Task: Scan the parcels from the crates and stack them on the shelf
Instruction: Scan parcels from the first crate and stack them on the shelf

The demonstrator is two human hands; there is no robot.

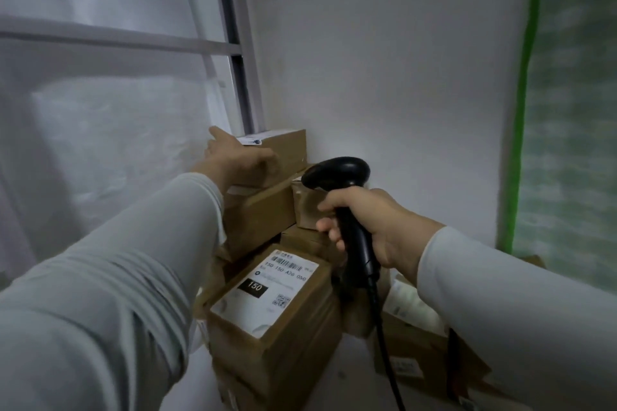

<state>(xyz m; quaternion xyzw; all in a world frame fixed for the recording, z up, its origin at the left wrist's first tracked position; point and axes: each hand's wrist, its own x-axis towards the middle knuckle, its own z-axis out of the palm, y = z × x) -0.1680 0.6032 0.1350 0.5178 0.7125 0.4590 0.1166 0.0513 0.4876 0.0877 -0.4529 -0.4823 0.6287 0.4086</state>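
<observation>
— Brown cardboard, matt and square-edged: the top parcel [287, 145] sits highest on a stack of boxes, right under the left hand [233, 157].
— How does that hand lie?
— Spread. One finger stretches along the box's far upper edge and the thumb reaches across its near face, touching rather than clenching. It is a bit blurred.
— And the other one?
— The right hand [364, 220] is curled round the handle of the scanner [337, 173], which is smooth black plastic with a rounded head. A black cable [387, 344] drops from the handle's base, below that hand.
— Which way does it face?
— Its head points away from the right hand toward the left hand and the stack. Its long axis, the handle, runs roughly upright, leaning a little.
— The parcel's axis?
— Long side running from the left hand toward the white wall [384, 60], its far end close to it.
— Any room?
— Open air above both hands. Below the right hand's fingers lies a labelled parcel [277, 347], with a white sticker and barcode on top. Beyond the left hand stands a pale metal upright [245, 60].
</observation>
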